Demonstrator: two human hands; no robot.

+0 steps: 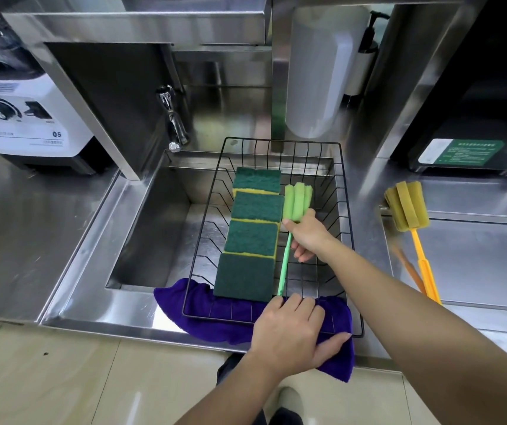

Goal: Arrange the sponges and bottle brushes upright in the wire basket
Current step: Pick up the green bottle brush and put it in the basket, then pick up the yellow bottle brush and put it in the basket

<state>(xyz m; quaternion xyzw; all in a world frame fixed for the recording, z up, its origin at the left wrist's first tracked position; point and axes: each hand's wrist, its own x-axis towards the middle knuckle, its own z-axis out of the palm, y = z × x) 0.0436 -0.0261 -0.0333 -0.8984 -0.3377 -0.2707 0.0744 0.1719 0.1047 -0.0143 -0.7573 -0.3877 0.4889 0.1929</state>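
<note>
While four sponges [253,233] stood in a row along the left side of the basket [345,210], green scouring faces showing, the right hand [305,236] gripped the green brush [296,202] just below its foam head, the handle running back toward the basket's near rim. The left hand [292,328] lay flat and open on that rim, fingers beside the handle's tip, thumb on the purple cloth [215,320] beneath. The basket sat across the sink [151,240]. The yellow brush [408,210] lay on the counter [476,265], well apart to the right.
</note>
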